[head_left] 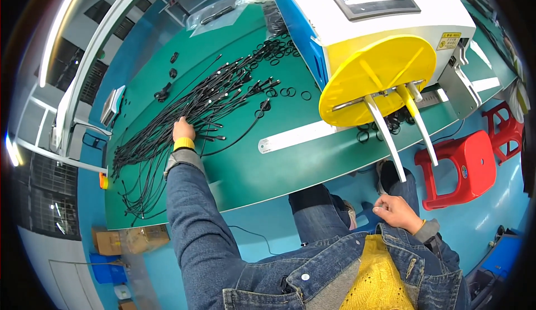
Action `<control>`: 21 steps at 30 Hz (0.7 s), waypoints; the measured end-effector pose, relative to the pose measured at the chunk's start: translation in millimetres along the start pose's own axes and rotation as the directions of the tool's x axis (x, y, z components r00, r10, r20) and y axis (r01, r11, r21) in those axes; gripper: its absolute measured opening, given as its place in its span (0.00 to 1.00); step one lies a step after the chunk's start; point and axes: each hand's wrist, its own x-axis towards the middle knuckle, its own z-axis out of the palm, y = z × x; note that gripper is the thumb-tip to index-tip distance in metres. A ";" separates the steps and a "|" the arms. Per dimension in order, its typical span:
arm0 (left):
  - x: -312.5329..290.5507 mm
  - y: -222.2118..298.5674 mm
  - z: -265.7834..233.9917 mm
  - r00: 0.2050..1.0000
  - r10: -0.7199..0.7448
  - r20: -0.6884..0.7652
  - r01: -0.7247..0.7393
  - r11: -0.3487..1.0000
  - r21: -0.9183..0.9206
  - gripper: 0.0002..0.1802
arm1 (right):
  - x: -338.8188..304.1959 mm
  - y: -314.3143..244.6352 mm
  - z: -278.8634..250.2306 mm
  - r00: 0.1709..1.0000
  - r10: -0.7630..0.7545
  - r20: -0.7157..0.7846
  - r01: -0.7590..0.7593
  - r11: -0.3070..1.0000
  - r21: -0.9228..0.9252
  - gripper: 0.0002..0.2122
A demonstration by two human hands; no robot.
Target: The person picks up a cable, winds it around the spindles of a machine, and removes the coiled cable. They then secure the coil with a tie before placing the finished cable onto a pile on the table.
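Note:
My left hand [182, 129] is stretched out over the green table, its fingers closed at the near edge of a large heap of black cables [192, 104]. The fingertips pinch a cable there, though the fingers partly hide it. A single cable [237, 142] curves off to the right of that hand, up to a dark connector end. My right hand [398, 213] rests over my lap, away from the table, fingers curled in with nothing visible in them. Small black rings [288, 91] lie scattered beyond the cables.
A white and blue machine [385, 14] with a screen, a yellow disc [379, 70] and two prongs stands at the right. A steel ruler [296, 137] lies before it. Coiled cables [163, 93] sit farther left. Red stools [463, 170] stand on the floor; cardboard boxes [109, 243] are lower left.

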 end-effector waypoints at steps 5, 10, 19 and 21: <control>-12.2 6.7 8.1 0.995 0.025 -0.097 -0.019 0.998 0.058 0.20 | 6.4 -3.8 -0.2 1.000 0.030 -0.006 -0.030 1.000 0.000 0.09; -33.2 16.1 14.1 0.689 0.059 -0.722 0.008 0.996 0.089 0.13 | 9.6 -3.8 2.5 0.999 -0.012 0.042 0.013 0.999 -0.038 0.10; -81.2 -19.0 -14.9 0.880 0.048 -0.473 -0.054 0.999 0.002 0.11 | 4.8 -4.3 1.4 0.998 0.017 0.056 -0.015 0.999 -0.041 0.07; -115.2 -29.1 -31.5 0.799 0.034 -0.601 -0.089 0.994 -0.061 0.09 | 2.0 -4.4 3.9 0.997 -0.011 0.071 0.013 0.999 -0.034 0.06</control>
